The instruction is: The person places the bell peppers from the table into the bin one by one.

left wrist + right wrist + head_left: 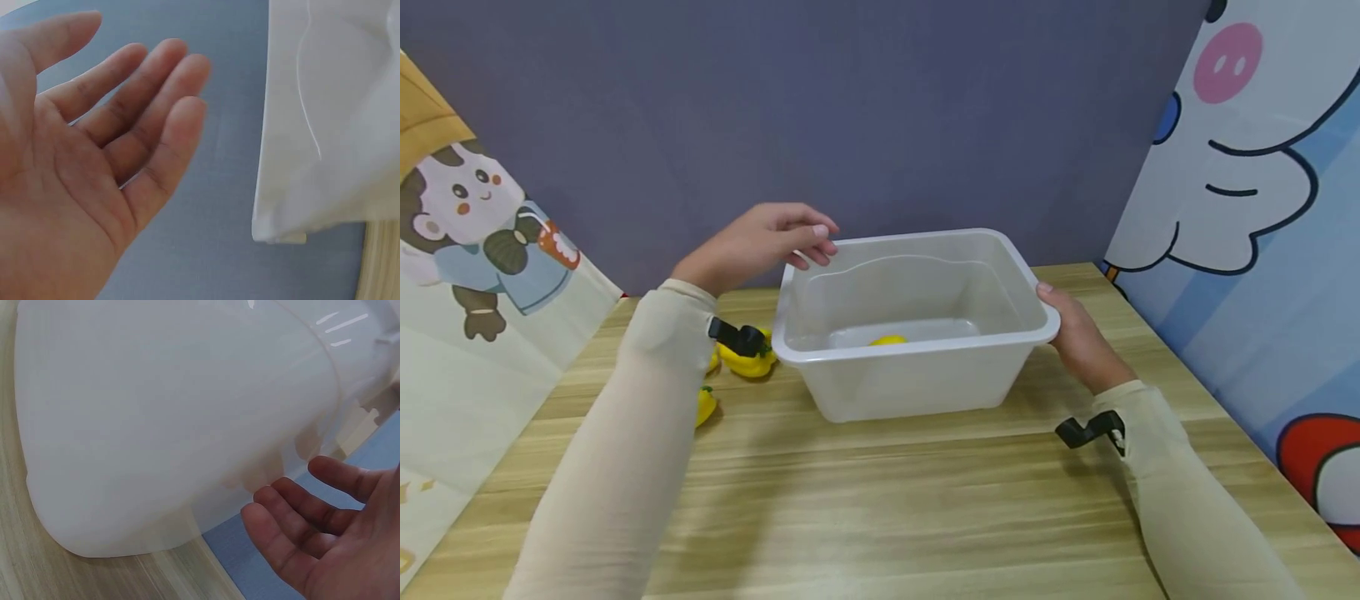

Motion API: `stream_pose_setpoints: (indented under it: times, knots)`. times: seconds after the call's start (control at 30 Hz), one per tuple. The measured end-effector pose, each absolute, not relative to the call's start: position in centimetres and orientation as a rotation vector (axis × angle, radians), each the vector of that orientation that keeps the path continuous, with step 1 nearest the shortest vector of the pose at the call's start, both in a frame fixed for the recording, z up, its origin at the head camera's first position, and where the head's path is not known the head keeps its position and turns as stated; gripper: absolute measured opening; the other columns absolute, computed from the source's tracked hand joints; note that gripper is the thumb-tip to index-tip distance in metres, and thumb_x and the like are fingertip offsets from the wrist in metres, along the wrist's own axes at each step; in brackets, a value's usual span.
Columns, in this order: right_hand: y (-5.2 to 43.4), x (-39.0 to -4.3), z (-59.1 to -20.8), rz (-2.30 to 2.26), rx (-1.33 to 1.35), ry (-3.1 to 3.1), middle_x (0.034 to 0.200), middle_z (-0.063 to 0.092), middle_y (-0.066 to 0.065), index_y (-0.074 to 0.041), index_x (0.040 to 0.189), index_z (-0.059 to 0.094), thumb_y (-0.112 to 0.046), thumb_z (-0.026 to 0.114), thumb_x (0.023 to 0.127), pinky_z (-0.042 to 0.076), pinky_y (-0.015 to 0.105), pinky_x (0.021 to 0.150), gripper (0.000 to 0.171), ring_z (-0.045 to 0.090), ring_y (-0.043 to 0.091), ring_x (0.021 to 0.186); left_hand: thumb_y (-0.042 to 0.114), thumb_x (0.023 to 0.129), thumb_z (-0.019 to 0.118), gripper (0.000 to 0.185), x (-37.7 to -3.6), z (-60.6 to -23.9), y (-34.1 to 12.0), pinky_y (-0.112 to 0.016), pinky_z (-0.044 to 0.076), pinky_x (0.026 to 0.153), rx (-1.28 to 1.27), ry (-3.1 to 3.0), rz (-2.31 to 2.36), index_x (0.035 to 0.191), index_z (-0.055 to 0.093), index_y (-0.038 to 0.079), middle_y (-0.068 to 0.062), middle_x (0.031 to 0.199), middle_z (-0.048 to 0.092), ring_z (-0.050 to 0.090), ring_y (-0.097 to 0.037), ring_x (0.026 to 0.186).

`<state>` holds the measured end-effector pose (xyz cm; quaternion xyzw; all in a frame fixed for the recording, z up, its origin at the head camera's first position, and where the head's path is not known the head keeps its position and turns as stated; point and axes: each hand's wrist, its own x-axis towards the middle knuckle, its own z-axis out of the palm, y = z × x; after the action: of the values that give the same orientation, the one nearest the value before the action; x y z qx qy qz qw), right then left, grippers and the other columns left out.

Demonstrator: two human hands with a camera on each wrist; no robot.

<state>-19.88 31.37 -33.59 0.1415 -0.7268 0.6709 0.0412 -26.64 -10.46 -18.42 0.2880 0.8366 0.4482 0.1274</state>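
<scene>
A white plastic bin (917,379) stands on the table, its open top facing up. Inside it a yellow object (889,340) shows only partly above the front rim. My right hand (1078,337) holds the bin's right rim, thumb on top and fingers below on the outside; the right wrist view has those fingers (275,531) along the outer wall. By the bin's back left corner my left hand (767,237) hovers with loosely bent fingers, holding nothing. In the left wrist view that palm (69,181) is bare, apart from the bin's rim (265,156).
Left of the bin lie yellow bell peppers (748,364), partly behind my left wrist, and another yellow pepper (705,406) nearer me. A grey-blue panel (880,117) rises behind the wooden table (887,508). Cartoon-printed walls (1210,208) flank both sides.
</scene>
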Motion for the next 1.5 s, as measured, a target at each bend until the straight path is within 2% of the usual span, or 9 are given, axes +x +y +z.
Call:
stream_pose_setpoints:
  times: [0.27,0.47,0.63,0.87,1.13,1.3,1.5]
  knots:
    - [31.3,-19.9,-33.5,2.034,0.449,-2.238,0.103,0.064,0.003,-0.009,0.120,0.063,-0.045,0.037,0.108,0.046,0.032,0.079,0.046,0.057,0.016,0.091,0.034,0.104,0.057,0.035,-25.9,-19.4,-12.3,-0.034,0.055,0.088,0.797,2.545,1.406,0.129,0.061,0.009,-0.011,0.115,0.069,0.066,-0.022,0.106]
    - [31.4,-19.9,-33.6,2.038,0.469,-2.216,0.099,0.066,0.004,-0.007,0.115,0.066,-0.043,0.037,0.108,0.048,0.032,0.077,0.046,0.058,0.017,0.089,0.031,0.104,0.057,0.033,-25.3,-19.9,-13.2,-0.031,0.056,0.082,0.829,2.615,1.473,0.128,0.057,0.007,-0.016,0.113,0.067,0.067,-0.025,0.103]
    - [31.3,-19.9,-33.6,2.024,0.441,-2.225,0.099,0.066,0.004,-0.007,0.114,0.065,-0.043,0.037,0.108,0.047,0.032,0.078,0.047,0.058,0.017,0.089,0.029,0.104,0.058,0.031,-24.8,-20.4,-13.8,-0.030,0.056,0.081,0.851,2.632,1.490,0.125,0.059,0.007,-0.014,0.110,0.069,0.067,-0.028,0.101]
    - [31.1,-19.9,-33.6,2.042,0.427,-2.228,0.100,0.065,0.004,-0.007,0.114,0.065,-0.045,0.038,0.108,0.047,0.033,0.079,0.046,0.058,0.015,0.089,0.029,0.104,0.057,0.029,-23.4,-22.1,-15.0,-0.030,0.056,0.083,0.862,2.645,1.555,0.121,0.063,0.007,-0.017,0.109,0.070,0.067,-0.030,0.100]
    - [31.2,-19.8,-33.7,2.037,0.431,-2.217,0.101,0.064,0.006,-0.007,0.117,0.063,-0.044,0.038,0.108,0.047,0.032,0.079,0.046,0.057,0.017,0.090,0.030,0.105,0.054,0.030,-22.1,-23.7,-16.4,-0.030,0.055,0.083,0.802,2.688,1.564,0.125,0.062,0.009,-0.016,0.110,0.070,0.068,-0.021,0.098]
    - [31.1,-19.9,-33.8,2.031,0.433,-2.221,0.104,0.064,0.005,-0.009,0.120,0.063,-0.045,0.038,0.108,0.047,0.032,0.080,0.046,0.057,0.018,0.093,0.029,0.105,0.054,0.029,-21.7,-24.6,-17.2,-0.027,0.055,0.083,0.775,2.703,1.508,0.125,0.062,0.008,-0.015,0.110,0.069,0.065,-0.025,0.101]
    - [31.2,-19.9,-33.8,2.048,0.433,-2.196,0.101,0.066,0.002,-0.010,0.116,0.065,-0.043,0.039,0.108,0.047,0.032,0.079,0.043,0.058,0.017,0.090,0.031,0.105,0.054,0.032,-21.7,-25.6,-17.9,-0.029,0.055,0.084,0.745,2.688,1.494,0.125,0.062,0.007,-0.011,0.110,0.069,0.065,-0.024,0.100]
